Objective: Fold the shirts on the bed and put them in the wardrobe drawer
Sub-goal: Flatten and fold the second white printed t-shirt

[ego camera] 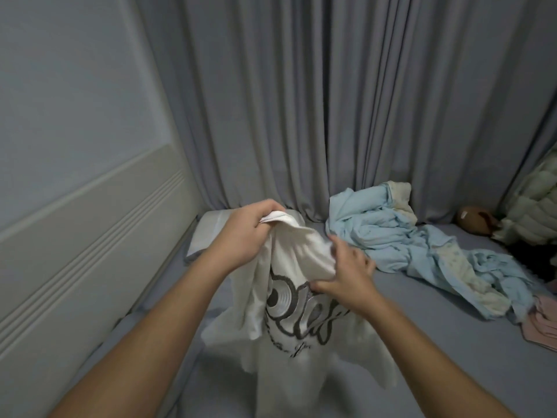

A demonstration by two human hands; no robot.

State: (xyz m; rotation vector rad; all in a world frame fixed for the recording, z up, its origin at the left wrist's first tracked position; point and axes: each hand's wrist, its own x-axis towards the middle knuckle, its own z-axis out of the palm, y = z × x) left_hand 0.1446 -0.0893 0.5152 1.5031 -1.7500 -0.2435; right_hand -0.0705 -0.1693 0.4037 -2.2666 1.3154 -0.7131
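A pale panelled headboard [75, 224] runs along the far left, rising from the bed [422, 312], whose grey sheet fills the lower part of the view. Left of the white shirt [289, 297], a grey pillow [208, 233] lies against the foot of the grey curtain [301, 101], which hangs in long pleats across the back of the room.

The left hand [244, 233] grips a bunched hem or collar edge of the white shirt, fingers curled round the cloth and holding it up above the bed. The shirt hangs from that grip, its dark swirling print (part of it looks like an eye) facing the camera and its lower folds reaching the sheet. The right hand [346, 276] pinches the shirt just right of the print, thumb below and fingers over a fold.

Right of the shirt, a crumpled light-blue garment [407, 242] sprawls on the sheet. Farther right sit a brown rounded object [474, 220], a pale quilted bundle [533, 200] and, at the edge, folded pink cloth [539, 324].
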